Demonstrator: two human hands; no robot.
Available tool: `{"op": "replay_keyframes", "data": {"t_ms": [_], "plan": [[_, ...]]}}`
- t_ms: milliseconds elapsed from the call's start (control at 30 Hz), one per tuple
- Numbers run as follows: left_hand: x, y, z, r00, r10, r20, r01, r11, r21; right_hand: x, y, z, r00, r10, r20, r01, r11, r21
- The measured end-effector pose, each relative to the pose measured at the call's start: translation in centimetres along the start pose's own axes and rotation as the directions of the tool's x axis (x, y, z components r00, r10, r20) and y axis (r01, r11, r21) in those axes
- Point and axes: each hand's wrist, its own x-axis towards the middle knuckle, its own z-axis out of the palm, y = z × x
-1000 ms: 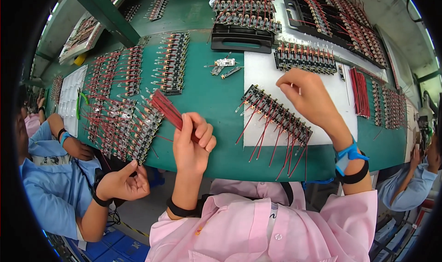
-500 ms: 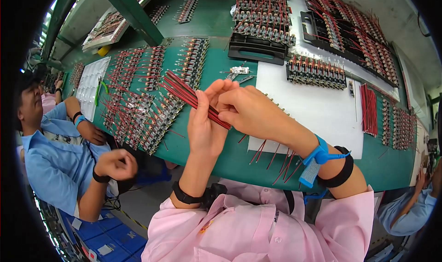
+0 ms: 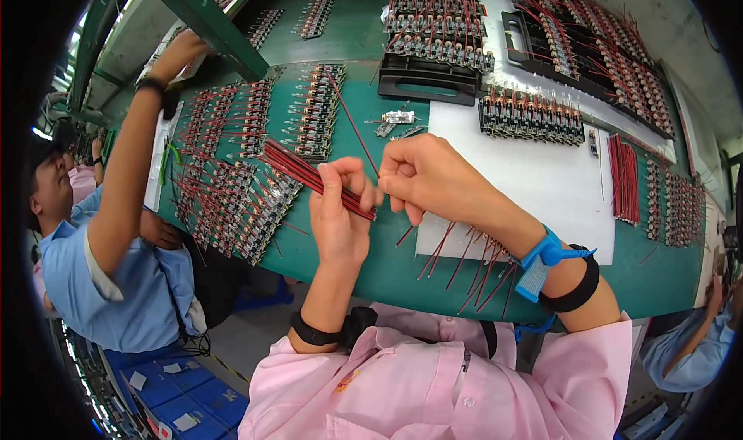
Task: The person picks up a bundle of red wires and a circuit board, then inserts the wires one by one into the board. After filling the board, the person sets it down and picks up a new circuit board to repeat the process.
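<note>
My left hand (image 3: 339,215) is closed around a bundle of red and black wires (image 3: 292,166), whose long ends stick out up and to the left. Just right of it, my right hand (image 3: 426,178) pinches the lower end of one single wire (image 3: 354,123). That wire slants up and left, apart from the bundle. Beneath my right forearm, several loose wire ends (image 3: 472,273) stick out over the near edge of a white sheet (image 3: 534,200). Whatever they are attached to is mostly hidden by my arm.
Rows of small circuit boards with wires (image 3: 232,200) cover the green table's left side. Black trays (image 3: 429,84) of boards stand at the back. Another wire bundle (image 3: 624,178) lies right of the sheet. At left, a co-worker's arm (image 3: 128,169) reaches toward a shelf behind a green post (image 3: 205,26).
My right hand has moved right, away from the bundle, drawing out one wire. The bundle stays in my left hand. The co-worker's arm at left has risen toward the shelf.
</note>
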Motion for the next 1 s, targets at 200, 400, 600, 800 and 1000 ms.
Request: {"op": "replay_keyframes", "data": {"t_ms": [200,400,600,800,1000], "plan": [[-1.6,0.5,0.4,0.976,-0.186,-0.112,0.209,0.942,0.263,0.1,1.0,-0.3,1.000,0.011,-0.026,-0.005,0.981,0.195],[-2.1,0.1,0.7,0.986,-0.154,-0.071,0.169,0.914,0.369,0.1,1.6,0.1,0.994,-0.061,-0.086,0.069,0.994,0.088],[-2.2,-0.1,-0.1,0.997,-0.056,-0.050,0.074,0.855,0.513,0.1,1.6,0.2,0.992,-0.101,-0.078,0.097,0.993,-0.061],[-2.3,-0.2,0.2,0.998,0.067,-0.007,-0.044,0.715,0.698,-0.2,1.8,0.1,0.990,-0.136,-0.048,0.129,0.983,-0.128],[-2.5,-0.4,-0.2,0.998,0.058,0.024,-0.057,0.695,0.716,-0.5,1.7,0.1,0.991,-0.133,-0.027,0.129,0.985,-0.117]]}}
